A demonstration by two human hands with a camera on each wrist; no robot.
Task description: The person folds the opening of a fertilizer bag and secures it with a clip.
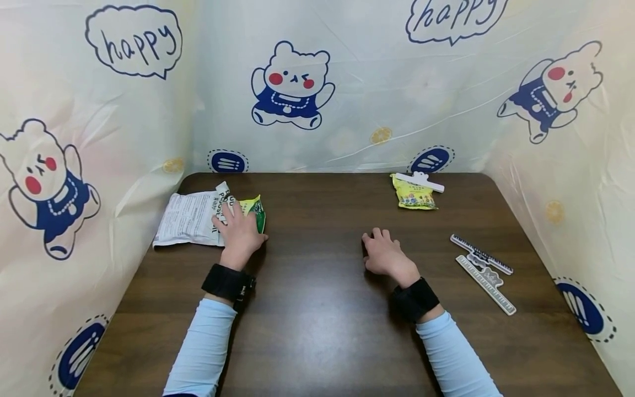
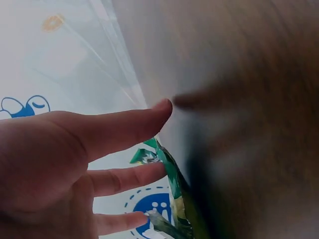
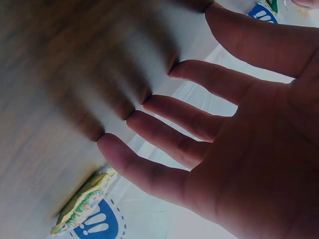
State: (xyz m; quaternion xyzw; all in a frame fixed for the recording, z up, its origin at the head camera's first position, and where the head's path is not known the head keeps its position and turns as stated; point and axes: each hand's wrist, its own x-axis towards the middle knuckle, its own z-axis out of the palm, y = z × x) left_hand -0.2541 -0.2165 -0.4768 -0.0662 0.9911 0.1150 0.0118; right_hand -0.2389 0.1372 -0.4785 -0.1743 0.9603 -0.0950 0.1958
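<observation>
The left hand (image 1: 239, 231), its fingers spread apart, lies over the right end of the white, black-printed plastic packet (image 1: 190, 219) and the glossy green-and-yellow packet (image 1: 257, 212), at ten o'clock on the brown wooden bench (image 1: 307, 314). A sideways push could skid both packets together. The white one's long axis runs roughly nine to three, boldly lettered end toward three; the other's is hidden. The right hand (image 1: 388, 255), fingers apart, touches the bench.

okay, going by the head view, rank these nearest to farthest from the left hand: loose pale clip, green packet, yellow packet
1. Green packet, partly hidden by the left hand.
2. Yellow packet, off right, toward the back.
3. Loose pale clip, farthest right, lower in view.
</observation>
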